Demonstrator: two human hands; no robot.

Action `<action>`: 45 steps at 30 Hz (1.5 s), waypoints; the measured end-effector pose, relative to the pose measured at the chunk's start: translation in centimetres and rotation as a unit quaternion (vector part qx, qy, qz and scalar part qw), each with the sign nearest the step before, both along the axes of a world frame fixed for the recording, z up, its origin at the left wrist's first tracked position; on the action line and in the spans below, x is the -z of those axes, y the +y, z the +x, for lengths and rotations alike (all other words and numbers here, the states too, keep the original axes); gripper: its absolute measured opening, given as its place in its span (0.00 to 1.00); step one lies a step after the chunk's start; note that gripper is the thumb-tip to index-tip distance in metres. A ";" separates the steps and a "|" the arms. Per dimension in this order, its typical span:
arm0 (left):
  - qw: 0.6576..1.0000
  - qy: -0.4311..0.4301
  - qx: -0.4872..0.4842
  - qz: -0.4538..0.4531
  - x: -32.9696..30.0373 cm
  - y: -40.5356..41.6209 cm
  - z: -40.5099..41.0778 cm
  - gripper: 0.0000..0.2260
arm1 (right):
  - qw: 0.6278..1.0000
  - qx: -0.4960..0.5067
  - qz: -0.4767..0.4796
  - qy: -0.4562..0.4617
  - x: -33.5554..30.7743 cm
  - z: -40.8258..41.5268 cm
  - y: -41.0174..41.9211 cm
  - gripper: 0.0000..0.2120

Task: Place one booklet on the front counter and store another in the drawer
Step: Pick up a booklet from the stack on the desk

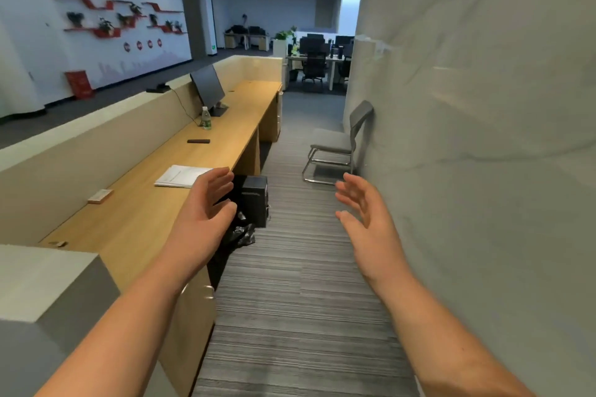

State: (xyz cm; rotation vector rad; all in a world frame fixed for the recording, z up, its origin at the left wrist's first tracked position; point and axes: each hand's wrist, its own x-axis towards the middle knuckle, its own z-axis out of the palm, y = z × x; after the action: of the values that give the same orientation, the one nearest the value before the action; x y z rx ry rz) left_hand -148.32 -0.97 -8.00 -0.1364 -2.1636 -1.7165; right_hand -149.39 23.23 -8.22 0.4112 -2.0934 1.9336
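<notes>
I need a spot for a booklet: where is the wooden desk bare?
Bare wood lies between the white papers and the black bar, and on the near stretch between the small box and the desk's front edge. The monitor and bottle crowd the desk farther back.

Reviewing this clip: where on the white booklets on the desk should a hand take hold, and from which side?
Probably the near right corner of the booklets, from the aisle side. They lie flat by the desk edge, closest to the open left hand.

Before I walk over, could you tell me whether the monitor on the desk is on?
Off, it appears: the monitor shows only a dark, unlit screen.
</notes>
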 end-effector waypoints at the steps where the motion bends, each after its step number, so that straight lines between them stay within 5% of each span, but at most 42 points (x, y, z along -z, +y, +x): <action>1: 1.000 -0.001 -0.006 0.002 0.1 -0.1 -2.4 0.23 | 1.000 -0.011 0.009 -0.005 -0.1 -2.7 0.0 0.26; 19: 0.980 -0.105 -0.162 0.043 9.4 -13.5 -45.7 0.21 | 0.975 -0.132 0.112 -0.141 5.8 -51.1 -14.2 0.23; 29: 0.941 -0.200 -0.268 0.047 14.9 -22.1 -60.9 0.21 | 0.930 -0.260 0.143 -0.214 11.7 -72.6 -25.9 0.25; 35: 0.896 -0.206 -0.389 0.068 18.9 -25.9 -69.4 0.22 | 0.888 -0.369 0.172 -0.214 15.9 -85.3 -34.0 0.25; 45: 0.744 -0.239 -0.574 0.245 23.6 -27.0 -77.8 0.22 | 0.757 -0.531 0.313 -0.215 21.5 -98.3 -44.8 0.21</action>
State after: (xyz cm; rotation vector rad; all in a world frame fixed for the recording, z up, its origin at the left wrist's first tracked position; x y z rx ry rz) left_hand -226.13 -27.99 -31.56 1.5709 -1.3026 -1.4366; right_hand -247.74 -21.56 -29.73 1.7793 -3.2414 1.7344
